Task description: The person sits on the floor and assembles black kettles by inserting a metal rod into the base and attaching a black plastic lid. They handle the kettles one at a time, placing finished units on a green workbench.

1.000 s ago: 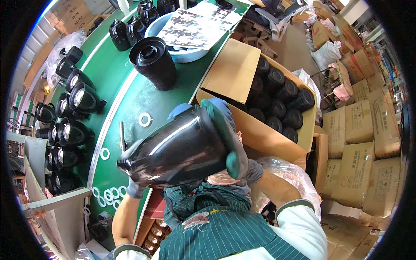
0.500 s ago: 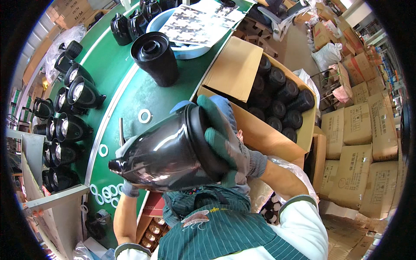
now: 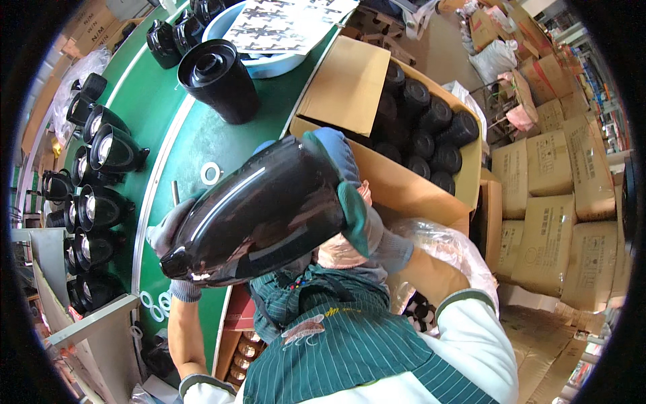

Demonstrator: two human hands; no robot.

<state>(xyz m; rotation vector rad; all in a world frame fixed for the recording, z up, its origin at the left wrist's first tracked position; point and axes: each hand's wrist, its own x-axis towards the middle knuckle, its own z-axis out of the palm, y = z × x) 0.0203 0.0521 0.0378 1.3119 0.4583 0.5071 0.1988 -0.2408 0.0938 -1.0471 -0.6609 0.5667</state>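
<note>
We see dark print on the stacked cartons at right and the far-left boxes, and yellow lettering on the near green apron.

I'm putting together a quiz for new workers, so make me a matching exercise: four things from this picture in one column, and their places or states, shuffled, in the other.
Things:
1. glossy black vessel
2. light-blue basin
3. large open carton
4. white rings

Places or states:
A. partly covered by printed sheets
B. flat on the green table
C. held between the left hand and right hand
D. holding black cylinders

Pairs: 1-C; 2-A; 3-D; 4-B
</note>
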